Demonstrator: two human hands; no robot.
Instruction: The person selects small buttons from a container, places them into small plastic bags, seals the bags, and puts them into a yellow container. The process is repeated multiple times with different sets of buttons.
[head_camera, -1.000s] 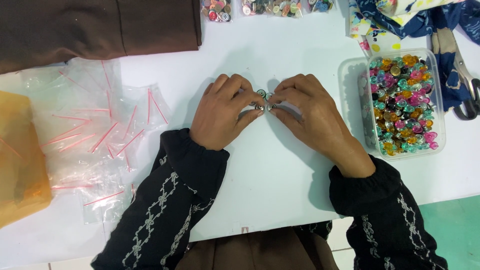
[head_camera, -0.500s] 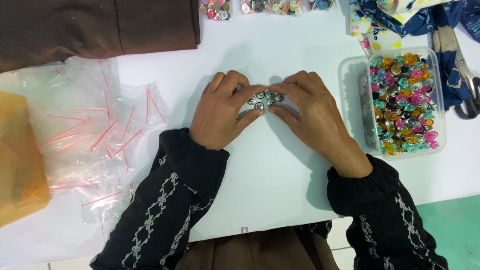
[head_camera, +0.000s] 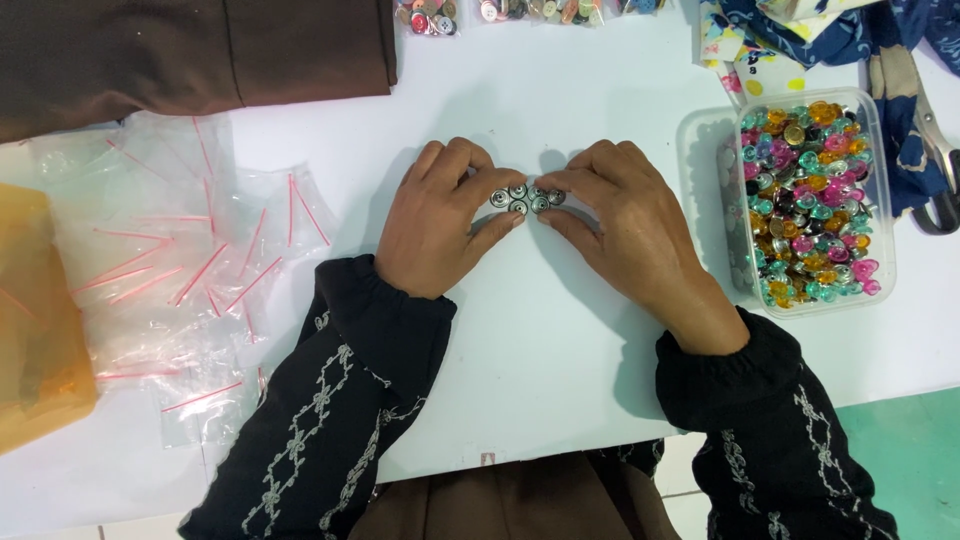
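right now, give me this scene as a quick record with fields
surface: white table
left hand: fingertips on a small cluster of silver buttons
right hand: fingertips on the same cluster from the other side
right of the hands: clear tub full of colourful buttons
left of the hands: clear zip bags, orange bag
far edge: brown fabric, scissors on blue cloth
sleeves: black, white embroidery
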